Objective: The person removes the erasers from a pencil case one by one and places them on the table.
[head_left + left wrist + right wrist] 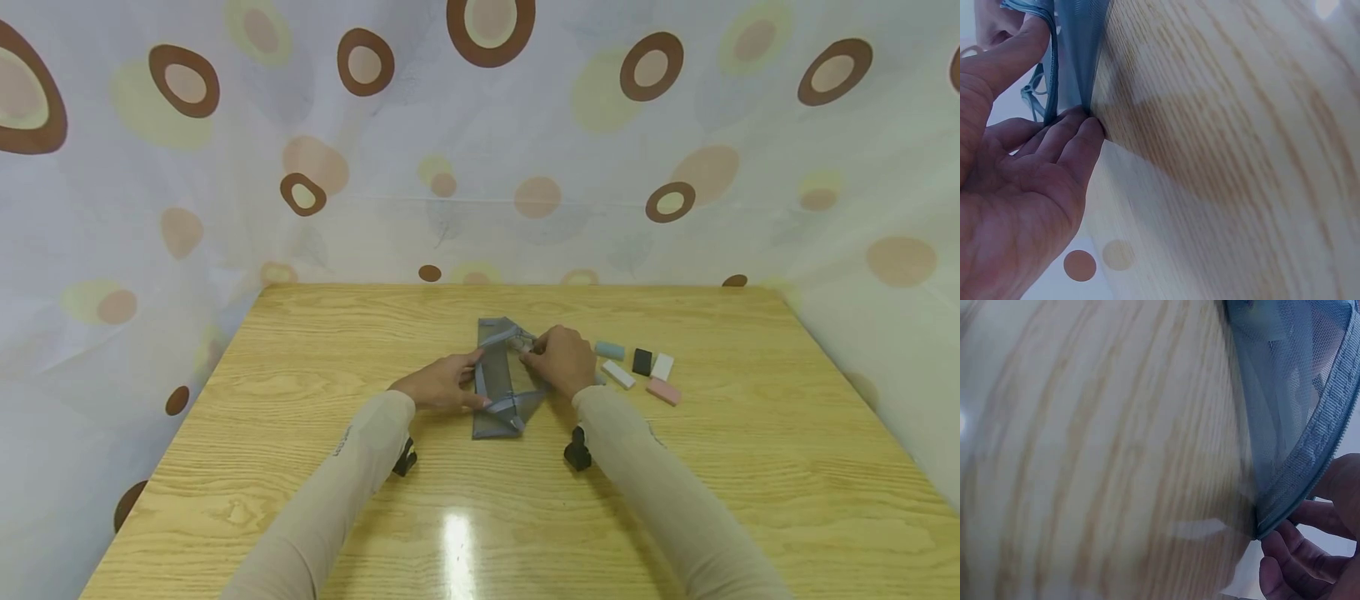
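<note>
A grey-blue mesh zip pouch [492,375] lies on the table in the head view, its zipped mouth spread apart. At the pouch's left side, my left hand [444,382] holds the edge between thumb and fingers. In the left wrist view, the thumb is at the zip edge and the fingertips touch the mesh lower down. My right hand [562,358] pinches the far right part of the mouth. The right wrist view has its fingers behind the zip edge [1310,462], partly hidden. Something pale near the right fingertips is too small to tell.
Right of the pouch lie several small blocks like erasers: a blue one [610,350], a black one [642,362], a white one [618,374], another white one [662,367] and a pink one [663,391]. A patterned curtain [495,233] surrounds the wooden table [315,358].
</note>
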Motion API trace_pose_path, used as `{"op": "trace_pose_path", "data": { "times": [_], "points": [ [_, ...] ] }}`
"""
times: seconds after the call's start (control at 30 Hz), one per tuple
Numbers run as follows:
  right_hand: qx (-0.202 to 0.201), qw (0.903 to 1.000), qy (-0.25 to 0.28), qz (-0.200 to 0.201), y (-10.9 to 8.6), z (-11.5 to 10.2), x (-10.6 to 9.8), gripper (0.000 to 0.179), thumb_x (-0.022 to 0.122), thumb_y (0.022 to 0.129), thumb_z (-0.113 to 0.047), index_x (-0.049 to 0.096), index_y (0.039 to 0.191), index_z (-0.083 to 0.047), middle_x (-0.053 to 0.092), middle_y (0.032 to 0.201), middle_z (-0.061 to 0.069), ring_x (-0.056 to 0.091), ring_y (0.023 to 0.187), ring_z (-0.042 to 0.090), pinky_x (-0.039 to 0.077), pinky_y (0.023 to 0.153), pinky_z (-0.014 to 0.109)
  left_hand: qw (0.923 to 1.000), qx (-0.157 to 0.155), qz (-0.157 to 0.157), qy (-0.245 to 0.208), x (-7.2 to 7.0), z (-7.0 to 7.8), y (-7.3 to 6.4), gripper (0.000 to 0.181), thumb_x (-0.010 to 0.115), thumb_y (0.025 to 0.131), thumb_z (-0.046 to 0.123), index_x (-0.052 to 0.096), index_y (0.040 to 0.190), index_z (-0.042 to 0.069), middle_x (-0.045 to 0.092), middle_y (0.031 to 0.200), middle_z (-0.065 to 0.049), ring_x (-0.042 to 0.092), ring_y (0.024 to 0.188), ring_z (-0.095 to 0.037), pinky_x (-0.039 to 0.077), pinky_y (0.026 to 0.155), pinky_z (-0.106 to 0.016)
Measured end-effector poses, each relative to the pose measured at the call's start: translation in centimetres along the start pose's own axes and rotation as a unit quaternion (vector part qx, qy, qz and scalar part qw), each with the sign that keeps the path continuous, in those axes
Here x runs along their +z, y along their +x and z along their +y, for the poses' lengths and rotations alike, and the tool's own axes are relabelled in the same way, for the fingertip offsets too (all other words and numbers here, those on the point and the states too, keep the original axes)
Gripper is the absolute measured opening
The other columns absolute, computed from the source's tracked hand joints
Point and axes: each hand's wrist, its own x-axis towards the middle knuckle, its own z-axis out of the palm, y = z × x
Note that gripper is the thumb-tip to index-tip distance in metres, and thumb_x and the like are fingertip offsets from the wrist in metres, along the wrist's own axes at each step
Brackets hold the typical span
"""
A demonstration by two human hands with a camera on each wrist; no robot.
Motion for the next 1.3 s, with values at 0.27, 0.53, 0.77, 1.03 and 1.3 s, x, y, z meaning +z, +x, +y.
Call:
{"op": "trace_pose_path", "data": {
  "times": [0.27,0.53,0.77,1.03,1.3],
  "points": [
    [0.0,1.0,0.003,0.001,-0.1,0.0,0.0,0.026,0.078,0.091,-0.027,0.081,0.099,-0.002,0.077,0.101,0.014,0.074,0.083,0.031,0.063,0.067,0.045,1.0,0.003,-0.001,0.005,0.0,0.2,-0.2,0.096,0.076,0.094,0.018,0.01,0.162,0.001,0.019,0.166,-0.017,0.031,0.149,-0.033,0.034,0.119,-0.04],
    [0.004,1.0,0.004,-0.005,-0.3,-0.2,-0.6,0.029,0.078,0.09,-0.03,0.081,0.099,-0.002,0.077,0.101,0.014,0.074,0.085,0.031,0.063,0.068,0.044,1.0,0.002,-0.002,0.0,0.0,-0.1,-0.1,0.097,0.076,0.094,0.018,0.009,0.162,0.002,0.017,0.167,-0.015,0.029,0.15,-0.031,0.033,0.119,-0.039],
    [-0.01,0.9997,0.009,-0.021,-0.2,0.0,-1.5,0.03,0.079,0.09,-0.028,0.08,0.101,0.001,0.075,0.105,0.017,0.073,0.091,0.034,0.063,0.074,0.046,1.0,0.003,-0.002,-0.006,-0.1,0.0,-0.2,0.097,0.076,0.094,0.018,0.009,0.162,0.002,0.016,0.167,-0.013,0.027,0.15,-0.031,0.031,0.12,-0.04],
    [-0.029,0.9982,0.007,-0.052,-0.5,-0.3,-3.2,0.026,0.079,0.09,-0.022,0.08,0.101,0.003,0.072,0.116,0.02,0.072,0.09,0.031,0.061,0.078,0.046,0.9998,0.007,-0.007,-0.017,-0.1,0.1,-0.3,0.097,0.075,0.094,0.017,0.007,0.161,0.001,0.013,0.168,-0.014,0.026,0.15,-0.032,0.032,0.12,-0.041],
    [-0.036,0.9967,0.016,-0.071,-0.9,-0.4,-4.8,0.029,0.078,0.091,-0.022,0.078,0.106,0.003,0.072,0.117,0.02,0.068,0.106,0.039,0.059,0.086,0.053,0.9999,0.003,-0.007,-0.013,-0.1,0.2,-0.4,0.096,0.075,0.094,0.017,0.008,0.162,0.002,0.013,0.168,-0.013,0.026,0.151,-0.031,0.032,0.12,-0.041]
  ]
}}
